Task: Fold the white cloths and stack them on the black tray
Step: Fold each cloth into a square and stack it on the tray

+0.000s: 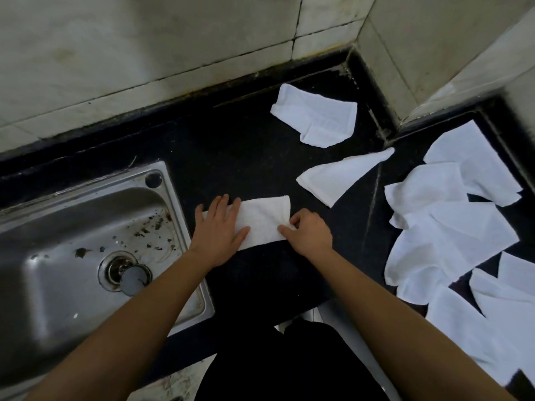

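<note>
With left hand (220,230) flat, pressing folded white cloth (266,218) onto black counter (231,157). With right hand (311,234), pinching its edge.

A single wide-angle camera worn on the person's head looks forward and steeply down, close above a black stone countertop (231,157). Both bare forearms (144,314) enter from the bottom edge, and the left hand (218,230) and right hand (308,231) meet on a folded white terry cloth (266,219) near the frame's centre. A stainless steel sink (58,285) fills the lower left, a pale tiled wall (144,39) the top, loose white cloths (451,233) the right edge.
</note>
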